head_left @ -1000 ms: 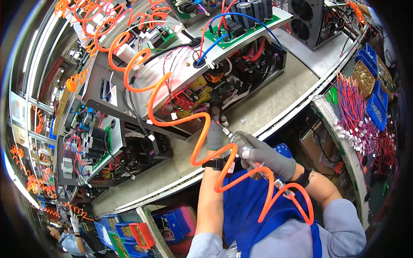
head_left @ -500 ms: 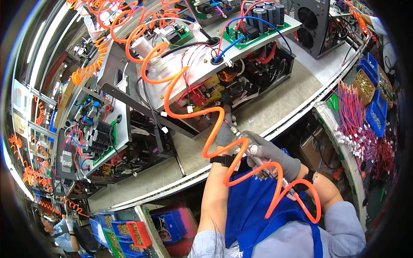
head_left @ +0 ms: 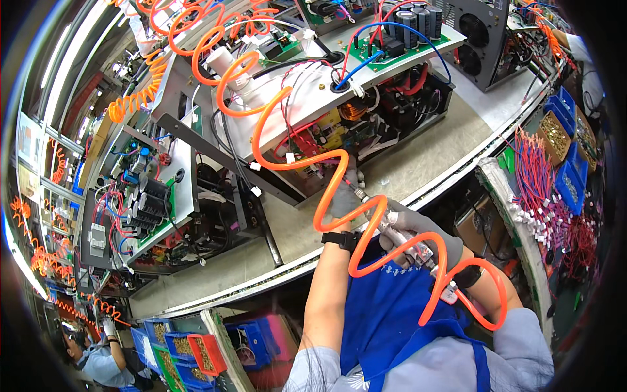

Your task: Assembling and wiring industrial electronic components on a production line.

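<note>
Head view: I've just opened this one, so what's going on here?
A person in gloves grips a hand tool with the right hand; an orange coiled hose loops in front of them. The tool's tip appears close to the left hand, which reaches to the open lower side of a metal unit full of wires. Whether the left hand grips anything is unclear. Another wired unit stands to the left.
</note>
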Available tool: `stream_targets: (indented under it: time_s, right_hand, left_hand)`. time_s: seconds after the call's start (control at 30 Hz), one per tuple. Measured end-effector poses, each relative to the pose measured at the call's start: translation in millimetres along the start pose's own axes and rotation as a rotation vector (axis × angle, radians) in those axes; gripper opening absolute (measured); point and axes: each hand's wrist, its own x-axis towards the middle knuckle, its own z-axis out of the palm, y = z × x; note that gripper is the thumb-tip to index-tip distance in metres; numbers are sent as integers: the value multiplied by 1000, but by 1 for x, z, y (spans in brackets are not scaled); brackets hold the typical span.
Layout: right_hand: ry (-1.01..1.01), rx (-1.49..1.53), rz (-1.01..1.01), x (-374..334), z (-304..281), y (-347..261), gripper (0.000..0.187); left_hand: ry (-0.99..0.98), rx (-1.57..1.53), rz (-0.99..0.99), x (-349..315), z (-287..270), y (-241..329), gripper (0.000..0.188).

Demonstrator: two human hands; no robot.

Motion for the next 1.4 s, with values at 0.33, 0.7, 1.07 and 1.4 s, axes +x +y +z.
stream_targets:
  time_s: [0.33, 0.7, 1.07, 1.4]
  right_hand:
    - [205, -43, -180, 29, 20, 44, 75]
    - [189, -11, -304, 34, 13, 48, 77]
    - [38, 216, -152, 21, -1, 14, 50]
    - [123, -98, -232, 31, -5, 52, 82]
  left_hand:
    - [-127, -15, 18, 26, 9, -5, 39]
    - [309, 1296, 603, 0, -24, 17, 32]
    - [346, 1368, 369, 14, -15, 7, 26]
    - [67, 1509, 763, -23, -37, 77, 21]
